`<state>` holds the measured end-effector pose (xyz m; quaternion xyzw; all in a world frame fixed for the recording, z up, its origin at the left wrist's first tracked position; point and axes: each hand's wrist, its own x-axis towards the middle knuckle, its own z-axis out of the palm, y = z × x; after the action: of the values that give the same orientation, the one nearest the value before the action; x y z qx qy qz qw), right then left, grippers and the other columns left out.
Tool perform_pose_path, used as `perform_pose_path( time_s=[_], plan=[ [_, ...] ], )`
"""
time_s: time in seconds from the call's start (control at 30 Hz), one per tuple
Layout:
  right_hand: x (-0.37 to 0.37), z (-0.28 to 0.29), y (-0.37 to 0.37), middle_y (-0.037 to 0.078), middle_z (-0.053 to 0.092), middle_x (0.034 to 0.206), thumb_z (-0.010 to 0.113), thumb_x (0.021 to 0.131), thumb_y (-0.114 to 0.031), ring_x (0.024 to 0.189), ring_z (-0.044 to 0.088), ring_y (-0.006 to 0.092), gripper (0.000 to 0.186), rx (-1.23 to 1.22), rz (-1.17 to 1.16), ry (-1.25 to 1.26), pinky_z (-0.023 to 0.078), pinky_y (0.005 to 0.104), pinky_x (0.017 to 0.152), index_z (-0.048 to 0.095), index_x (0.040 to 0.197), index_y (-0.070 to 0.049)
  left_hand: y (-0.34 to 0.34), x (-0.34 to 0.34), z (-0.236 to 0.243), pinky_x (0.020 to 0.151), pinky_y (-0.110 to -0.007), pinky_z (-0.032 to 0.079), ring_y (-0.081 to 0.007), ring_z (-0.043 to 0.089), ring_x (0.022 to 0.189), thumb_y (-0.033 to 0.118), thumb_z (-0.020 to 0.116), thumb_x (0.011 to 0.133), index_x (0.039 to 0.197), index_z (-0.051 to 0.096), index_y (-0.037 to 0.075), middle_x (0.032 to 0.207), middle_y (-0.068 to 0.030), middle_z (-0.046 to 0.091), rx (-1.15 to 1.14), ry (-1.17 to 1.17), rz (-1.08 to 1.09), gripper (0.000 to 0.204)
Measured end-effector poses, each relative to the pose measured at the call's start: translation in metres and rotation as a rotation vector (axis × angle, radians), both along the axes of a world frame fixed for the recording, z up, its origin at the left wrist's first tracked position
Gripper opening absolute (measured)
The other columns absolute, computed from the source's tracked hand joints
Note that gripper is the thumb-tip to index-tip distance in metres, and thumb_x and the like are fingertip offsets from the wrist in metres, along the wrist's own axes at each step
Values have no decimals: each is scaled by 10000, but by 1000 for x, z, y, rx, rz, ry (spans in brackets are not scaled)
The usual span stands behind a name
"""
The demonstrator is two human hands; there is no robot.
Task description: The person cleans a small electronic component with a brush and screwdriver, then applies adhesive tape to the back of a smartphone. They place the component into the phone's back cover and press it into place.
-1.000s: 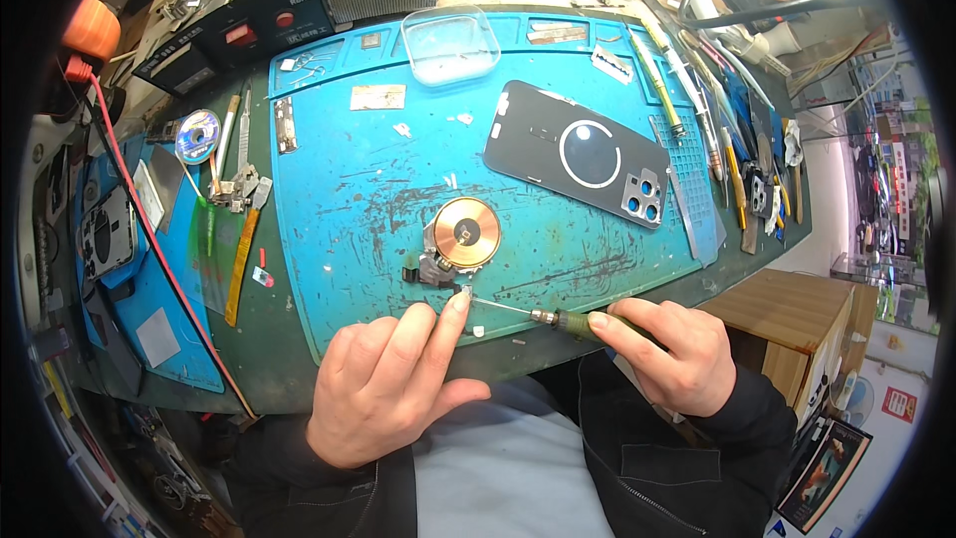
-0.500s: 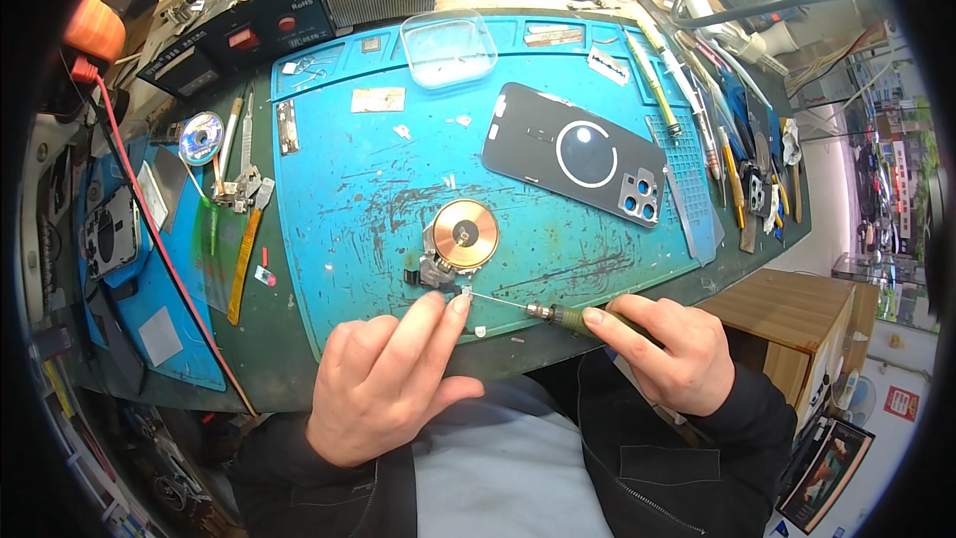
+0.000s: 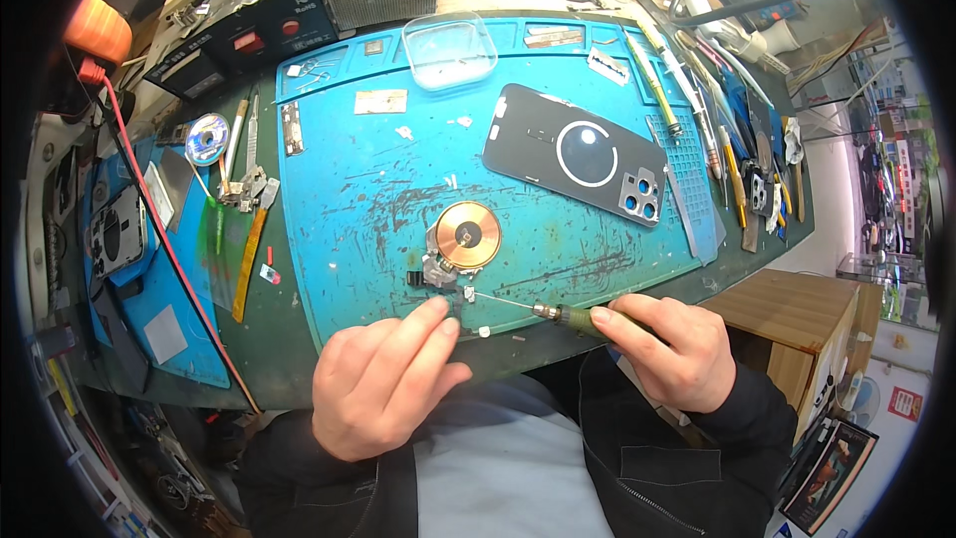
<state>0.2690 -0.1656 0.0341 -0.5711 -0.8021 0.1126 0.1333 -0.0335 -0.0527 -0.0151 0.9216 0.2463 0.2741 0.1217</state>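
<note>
My right hand (image 3: 677, 354) grips a green-handled pick (image 3: 580, 319) with a metal collet and a thin needle-like shaft. Its tip reaches left to a small whitish piece (image 3: 469, 293) just below a round copper charging coil (image 3: 468, 235). Grey and black flex parts (image 3: 434, 271) are attached at the coil's lower left. My left hand (image 3: 383, 374) is nearest to these parts, its fingers stretched out and holding nothing, with the fingertips slightly below the flex. A tiny white bit (image 3: 485, 332) lies to the right of those fingertips.
A dark phone back panel (image 3: 533, 139) lies at the right of the blue mat (image 3: 339, 199). Beyond it are a clear plastic box (image 3: 450, 52) and several pens and tweezers (image 3: 697, 90). At the left lie a solder spool (image 3: 207, 139) and a yellow-handled tool (image 3: 252, 259).
My left fingertips have drawn back down and left, off the small whitish piece beside the coil. The pick stays in my right hand, its tip at nearly the same spot.
</note>
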Motion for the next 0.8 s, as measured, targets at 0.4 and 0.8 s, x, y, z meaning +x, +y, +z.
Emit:
perform_pose_path(
  time_s=[0.4,0.8],
  plan=[
    [-30,-19,-32,241,680,1242,647,865,57,1074,716,376,492,-272,-18,900,580,411,912,532,1344,59,-25,-2,6,778,-379,558,-268,697,924,506,751,933,1241,685,-34,1065,-133,743,-531,-371,-204,626],
    [-85,-13,-24,201,694,1206,761,973,-220,1057,699,318,400,240,-74,664,594,374,872,640,1270,19,-66,-132,33,590,-298,511,-146,599,644,458,414,1151,1349,507,5,887,-52,542,-635,-883,664,503]
  ],
)
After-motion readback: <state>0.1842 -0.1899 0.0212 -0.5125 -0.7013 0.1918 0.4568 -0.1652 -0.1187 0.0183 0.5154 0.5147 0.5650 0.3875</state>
